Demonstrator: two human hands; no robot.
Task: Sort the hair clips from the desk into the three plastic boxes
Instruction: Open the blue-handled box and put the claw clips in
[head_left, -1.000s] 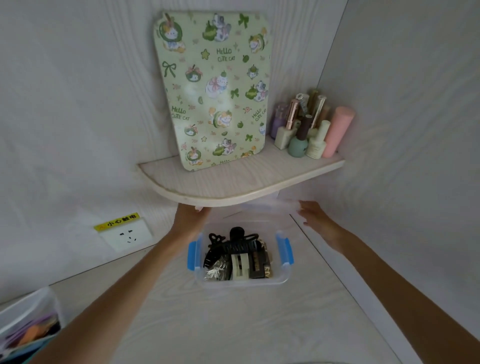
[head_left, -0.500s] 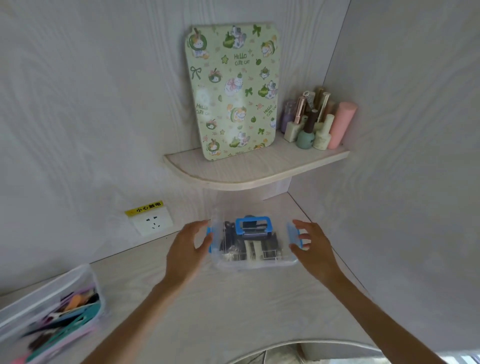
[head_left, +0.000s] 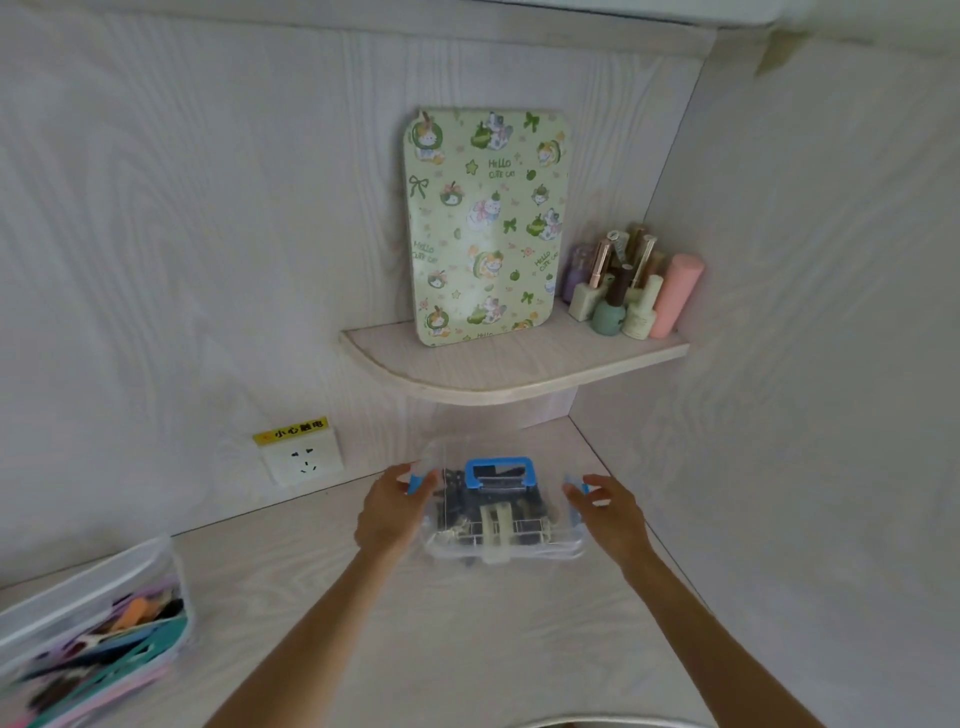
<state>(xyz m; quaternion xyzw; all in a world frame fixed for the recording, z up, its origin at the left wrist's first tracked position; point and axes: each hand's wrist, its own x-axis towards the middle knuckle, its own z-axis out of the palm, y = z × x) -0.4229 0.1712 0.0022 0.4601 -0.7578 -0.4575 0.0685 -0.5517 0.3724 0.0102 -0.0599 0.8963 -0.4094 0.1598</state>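
Observation:
A clear plastic box (head_left: 540, 548) with a blue handle (head_left: 496, 472) on its closed lid sits on the pale desk under the corner shelf. Dark and cream hair clips (head_left: 493, 525) show through its walls. My left hand (head_left: 388, 512) is at the box's left end, fingertips touching the blue side latch (head_left: 415, 483). At the right end, my right hand (head_left: 609, 514) has its fingers spread by the other blue latch (head_left: 577, 491). A second clear box (head_left: 78, 597) holding colourful clips lies at the lower left, blurred.
A rounded corner shelf (head_left: 467, 387) overhangs the box. It carries a green cat-print board (head_left: 485, 223) and several nail polish bottles (head_left: 618, 296). A wall socket (head_left: 301, 460) with a yellow label is on the left wall. The right wall stands close to my right hand.
One second ago the box was open with my hands behind it under the shelf. The lid is on now, and both hands have come to the side latches.

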